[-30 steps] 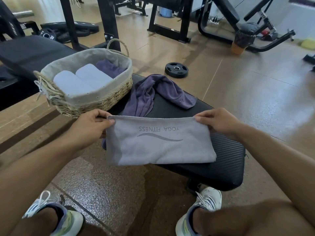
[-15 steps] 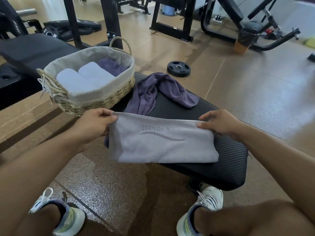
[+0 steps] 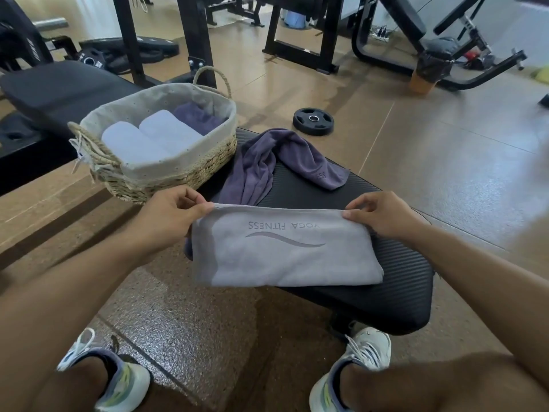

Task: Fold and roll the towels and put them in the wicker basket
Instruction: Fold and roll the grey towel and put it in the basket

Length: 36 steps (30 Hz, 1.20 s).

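Note:
A folded light grey towel (image 3: 282, 257) printed "YOGA FITNESS" lies across the near end of a black padded bench (image 3: 398, 289), its left part hanging past the bench edge. My left hand (image 3: 169, 215) pinches its far left corner and my right hand (image 3: 383, 214) pinches its far right corner. Behind it a dark purple towel (image 3: 261, 168) lies crumpled on the bench. The wicker basket (image 3: 166, 176) with a grey cloth liner stands at the bench's far left. It holds two rolled light towels (image 3: 154, 138) and a purple one (image 3: 197, 117).
A round black weight plate (image 3: 313, 121) lies on the brown floor beyond the bench. Black rack posts (image 3: 196, 40) and gym machines stand at the back, another black bench (image 3: 59, 90) at the left. My two feet in light sneakers (image 3: 353, 373) rest on the floor below.
Both hands keep hold of the grey towel's far edge, which dipped and folded over the print half a second ago and now shows the full print again. The view has shifted slightly.

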Motion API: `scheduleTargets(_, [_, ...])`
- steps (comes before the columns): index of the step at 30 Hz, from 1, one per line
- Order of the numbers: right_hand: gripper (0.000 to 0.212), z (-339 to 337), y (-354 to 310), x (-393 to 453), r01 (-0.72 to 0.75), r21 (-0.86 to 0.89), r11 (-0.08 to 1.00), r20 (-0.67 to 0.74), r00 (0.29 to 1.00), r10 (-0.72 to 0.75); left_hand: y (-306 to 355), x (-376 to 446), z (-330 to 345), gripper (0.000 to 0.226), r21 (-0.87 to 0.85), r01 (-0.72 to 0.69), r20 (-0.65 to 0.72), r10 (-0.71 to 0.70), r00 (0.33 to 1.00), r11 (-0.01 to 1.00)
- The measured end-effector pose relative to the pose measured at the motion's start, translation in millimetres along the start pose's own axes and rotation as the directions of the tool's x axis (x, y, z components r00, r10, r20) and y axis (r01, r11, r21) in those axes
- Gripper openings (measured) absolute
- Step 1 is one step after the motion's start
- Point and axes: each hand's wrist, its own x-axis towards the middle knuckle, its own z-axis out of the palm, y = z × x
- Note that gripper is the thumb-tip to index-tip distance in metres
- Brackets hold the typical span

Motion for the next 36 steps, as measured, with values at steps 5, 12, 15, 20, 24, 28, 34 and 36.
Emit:
scheduleTargets(5, [0.03, 0, -1, 4, -0.041, -0.048, 0.998, 0.082, 0.996, 0.045, -2, 1, -2, 0.023, -0.034, 0.027, -0.03, -0.028, 0.999, 0.999])
scheduleTargets(12, [0.041, -9, -4, 3, -0.009, 0.04, 0.999, 0.179, 0.984, 0.001, 17, -3, -16, 0.032, -0.05, 0.039, 0.022, -0.038, 0.999, 0.998])
scheduleTargets(15, [0.06, -23, -5, -10, -0.029, 0.394, 0.919, 0.288, 0.953, -0.093, 22, -5, -31, 0.026, -0.045, 0.025, 0.114, -0.019, 0.993, 0.999])
scheduleTargets(20, [0.051, -42, -10, -25, -0.014, 0.562, 0.827, 0.351, 0.91, -0.223, 17, -11, -51, 0.037, 0.004, -0.056, 0.22, 0.054, 0.974, 0.998])
scheduleTargets(24, [0.054, -46, -16, -32, 0.051, 0.537, 0.842, 0.326, 0.908, -0.264, 11, -13, -56, 0.041, 0.034, -0.048, 0.262, 0.037, 0.964, 0.998])
scheduleTargets(28, [0.054, -45, -20, -36, 0.082, 0.503, 0.86, 0.289, 0.922, -0.257, 5, -15, -54, 0.056, 0.03, 0.037, 0.351, -0.045, 0.935, 0.999])
scheduleTargets(34, [0.051, -47, -25, -42, 0.07, 0.509, 0.858, 0.339, 0.9, -0.274, 14, -25, -45, 0.015, 0.227, -0.053, 0.349, -0.03, 0.937, 0.972])
scheduleTargets(36, [0.054, -45, -25, -42, 0.079, 0.489, 0.869, 0.34, 0.9, -0.273, 13, -24, -43, 0.028, 0.189, -0.044, 0.3, -0.015, 0.954, 0.981])
